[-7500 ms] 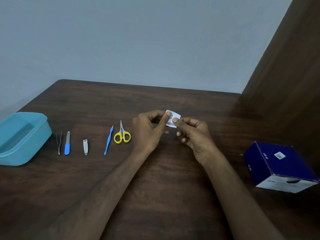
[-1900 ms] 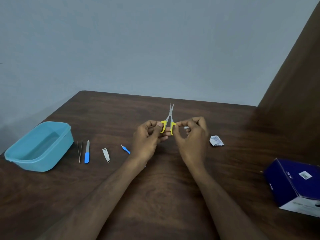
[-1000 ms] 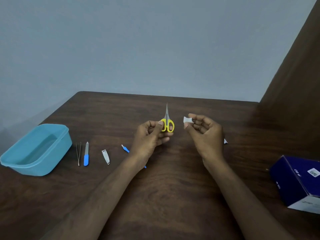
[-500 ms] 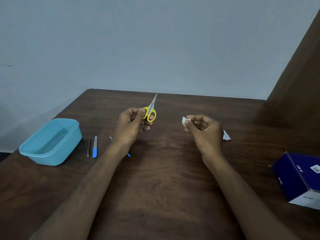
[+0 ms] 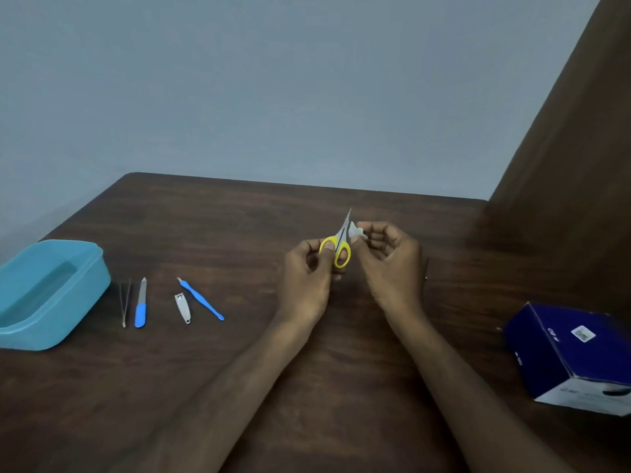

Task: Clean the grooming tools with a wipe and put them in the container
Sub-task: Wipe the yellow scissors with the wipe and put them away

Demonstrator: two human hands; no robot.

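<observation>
Two hands met above the middle of a dark wooden counter (image 5: 341,387): the left hand (image 5: 307,278) gripped small yellow-handled scissors (image 5: 338,249) with blades pointing up and away, and the right hand (image 5: 389,261) pinched a small white wipe (image 5: 355,231) against the blades. To the left lay tweezers (image 5: 125,302), a blue-handled nail file (image 5: 140,303), a nail clipper (image 5: 183,308) and a blue cuticle tool (image 5: 201,299), beside a teal container (image 5: 82,295). A dark blue box (image 5: 573,353) sat far right.
</observation>
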